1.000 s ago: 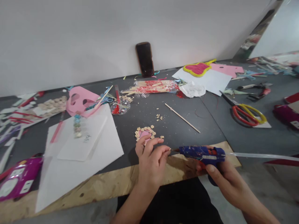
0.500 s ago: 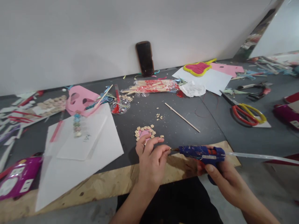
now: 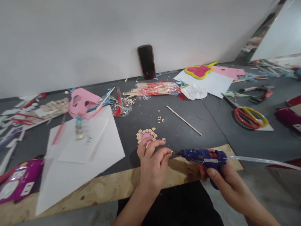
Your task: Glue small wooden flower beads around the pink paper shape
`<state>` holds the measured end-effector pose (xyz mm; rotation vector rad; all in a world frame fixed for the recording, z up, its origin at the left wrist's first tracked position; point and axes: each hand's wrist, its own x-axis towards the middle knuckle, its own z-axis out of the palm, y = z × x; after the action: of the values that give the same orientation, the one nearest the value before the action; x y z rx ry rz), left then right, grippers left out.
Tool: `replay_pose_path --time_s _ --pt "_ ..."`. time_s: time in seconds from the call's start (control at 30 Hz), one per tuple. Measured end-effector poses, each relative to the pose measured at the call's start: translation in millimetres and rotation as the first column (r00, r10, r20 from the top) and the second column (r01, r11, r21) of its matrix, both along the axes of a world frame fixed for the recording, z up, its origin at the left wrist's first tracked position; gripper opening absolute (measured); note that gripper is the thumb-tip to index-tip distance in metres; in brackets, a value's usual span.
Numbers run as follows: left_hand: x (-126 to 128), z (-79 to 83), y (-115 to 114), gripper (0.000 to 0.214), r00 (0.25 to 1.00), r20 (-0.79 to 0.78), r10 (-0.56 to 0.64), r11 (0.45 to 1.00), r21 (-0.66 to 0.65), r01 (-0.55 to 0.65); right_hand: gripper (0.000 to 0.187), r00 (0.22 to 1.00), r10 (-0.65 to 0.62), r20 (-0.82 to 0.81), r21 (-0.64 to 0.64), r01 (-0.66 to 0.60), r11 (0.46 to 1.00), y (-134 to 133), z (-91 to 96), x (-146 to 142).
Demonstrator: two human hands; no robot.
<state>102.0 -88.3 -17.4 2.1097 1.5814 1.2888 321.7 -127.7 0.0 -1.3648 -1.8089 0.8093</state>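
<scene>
In my right hand point(image 3: 231, 185) is a blue hot glue gun point(image 3: 199, 156), its nozzle pointing left and a clear glue stick point(image 3: 258, 160) trailing out the back. My left hand point(image 3: 152, 166) pinches a tiny pale bead point(image 3: 171, 152) between thumb and forefinger, right at the nozzle's tip. Its other fingers are spread over a small pink piece point(image 3: 145, 136) bordered with flower-like clusters of pale beads, partly covered by the hand. One loose cluster point(image 3: 163, 139) lies just right of it. Several small loose beads point(image 3: 160, 118) are scattered farther back.
A thin wooden stick point(image 3: 184, 121) lies beyond the glue gun. Red-and-yellow scissors point(image 3: 249, 117) and pliers point(image 3: 261, 92) rest at right. White board point(image 3: 110, 141) covers the left front. A phone point(image 3: 146, 61) leans on the wall behind bagged sticks point(image 3: 156, 88).
The view has shifted slightly, so everything sits a little lower. Both hands keep nearly the same pose, with the bead still at the glue gun's nozzle.
</scene>
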Motion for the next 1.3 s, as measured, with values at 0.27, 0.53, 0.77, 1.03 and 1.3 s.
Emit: replay_pose_path --time_s 0.27,0.53,0.77,1.03,1.3 --pt "0 -3.3 0 0.014 1.0 0.001 0.011 1.0 -0.01 -0.011 0.018 0.997 0.001 0.072 0.054 -0.005 0.999 2 4.5 -2" --pt "-1 -3.1 1 0.013 1.0 0.01 0.012 1.0 0.006 -0.012 0.016 1.0 -0.015 -0.009 0.012 0.015 1.0 0 0.1 -2" --pt "-2 -3.2 1 0.015 0.999 0.042 0.021 1.0 0.015 -0.022 0.019 0.999 -0.043 0.016 0.021 0.042 0.999 1 2.1 -3" --pt "-9 5.0 -5 0.011 0.999 0.024 0.039 0.998 0.051 -0.04 0.039 0.922 -0.385 0.032 -0.095 0.386 0.918 19 11.3 31" --pt "-27 1.0 -14 0.01 0.997 -0.017 0.073 0.997 0.037 -0.072 0.046 0.754 -0.543 0.369 0.052 0.567 0.822 95 16.6 84"
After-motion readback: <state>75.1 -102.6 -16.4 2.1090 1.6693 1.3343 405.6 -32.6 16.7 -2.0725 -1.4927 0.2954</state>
